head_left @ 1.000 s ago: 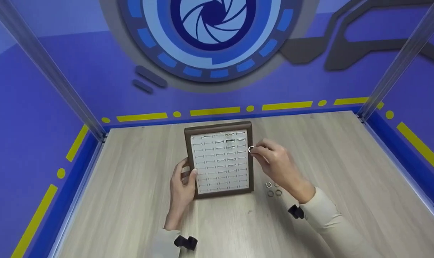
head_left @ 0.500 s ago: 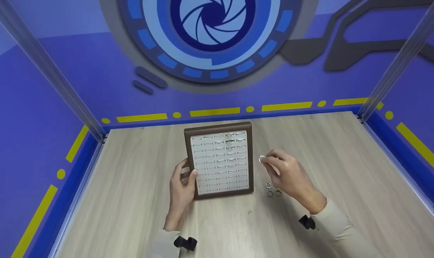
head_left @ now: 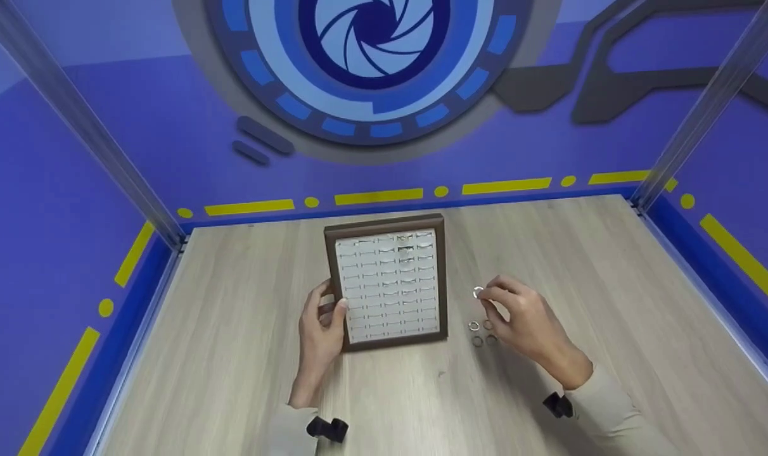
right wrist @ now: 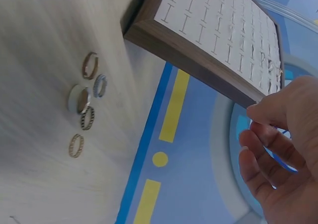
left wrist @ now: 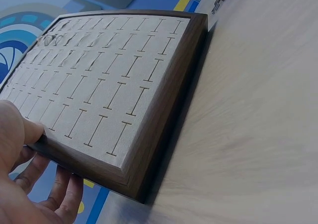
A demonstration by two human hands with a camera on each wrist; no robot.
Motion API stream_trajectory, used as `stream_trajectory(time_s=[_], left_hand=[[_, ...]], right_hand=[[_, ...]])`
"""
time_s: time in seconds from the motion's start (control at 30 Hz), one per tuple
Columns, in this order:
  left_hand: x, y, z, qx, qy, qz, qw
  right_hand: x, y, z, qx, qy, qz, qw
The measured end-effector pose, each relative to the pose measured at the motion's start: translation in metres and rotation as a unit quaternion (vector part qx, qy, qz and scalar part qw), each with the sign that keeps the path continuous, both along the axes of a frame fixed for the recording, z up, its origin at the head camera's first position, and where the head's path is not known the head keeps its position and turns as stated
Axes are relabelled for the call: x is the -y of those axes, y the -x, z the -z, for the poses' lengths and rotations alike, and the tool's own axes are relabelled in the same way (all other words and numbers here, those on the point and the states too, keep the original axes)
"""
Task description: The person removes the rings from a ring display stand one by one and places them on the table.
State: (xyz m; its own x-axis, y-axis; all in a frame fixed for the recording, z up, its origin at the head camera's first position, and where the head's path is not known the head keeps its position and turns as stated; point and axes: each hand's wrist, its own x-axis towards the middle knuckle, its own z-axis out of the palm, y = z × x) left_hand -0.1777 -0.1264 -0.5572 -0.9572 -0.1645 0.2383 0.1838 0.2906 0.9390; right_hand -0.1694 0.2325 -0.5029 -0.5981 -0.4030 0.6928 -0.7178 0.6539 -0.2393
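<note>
My left hand point(head_left: 319, 332) grips the left edge of a brown-framed ring display board point(head_left: 390, 304), thumb on its white front and fingers behind. The board leans back upright on the table; its white pad has rows of slits, and a few rings point(head_left: 405, 249) sit in the upper right slits. My right hand point(head_left: 528, 320) pinches a silver ring point(head_left: 478, 292) between thumb and fingertips, right of the board and apart from it. Below that hand, several loose rings point(head_left: 474, 326) lie on the table; the right wrist view shows them as silver, dark and gold-toned bands point(right wrist: 76, 145).
The pale wood table point(head_left: 244, 304) is enclosed by blue-purple printed walls point(head_left: 149, 126) with yellow dashes. Clear posts point(head_left: 92, 126) stand at the back corners. Black wrist camera mounts point(head_left: 328, 430) sit on both forearms.
My right hand has moved down and to the right, away from the board's right edge, with the ring still pinched. The left hand and the board have stayed in place.
</note>
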Motion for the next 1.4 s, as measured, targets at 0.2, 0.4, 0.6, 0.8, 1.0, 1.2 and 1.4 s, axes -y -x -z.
stream_trajectory(time_s=[0.2,0.4,0.6,0.8,1.0,1.2,1.4], left_hand=[[-0.001,-0.001,-0.001,0.002,-0.003,0.002,1.0000],[-0.001,-0.002,-0.001,0.005,-0.006,0.004,1.0000],[-0.001,-0.002,-0.001,0.001,-0.005,0.005,1.0000],[0.000,-0.001,0.000,-0.010,-0.013,0.009,0.9998],[0.000,-0.001,0.001,-0.010,-0.023,0.012,0.9996],[0.000,-0.001,0.000,0.000,-0.018,0.006,0.9998],[0.000,0.000,0.000,-0.002,-0.018,0.008,0.9998]], right_hand=[[-0.007,-0.004,0.009,-0.004,-0.001,0.006,1.0000],[-0.015,-0.008,0.018,0.001,0.001,0.014,0.9999],[-0.021,-0.011,0.027,0.010,0.009,0.011,0.9999],[-0.026,-0.015,0.036,0.016,0.008,0.008,0.9998],[-0.033,-0.020,0.044,0.044,-0.002,0.020,0.9988],[-0.038,-0.022,0.053,0.082,-0.019,0.032,0.9960],[-0.039,-0.025,0.060,0.128,-0.038,0.073,0.9883]])
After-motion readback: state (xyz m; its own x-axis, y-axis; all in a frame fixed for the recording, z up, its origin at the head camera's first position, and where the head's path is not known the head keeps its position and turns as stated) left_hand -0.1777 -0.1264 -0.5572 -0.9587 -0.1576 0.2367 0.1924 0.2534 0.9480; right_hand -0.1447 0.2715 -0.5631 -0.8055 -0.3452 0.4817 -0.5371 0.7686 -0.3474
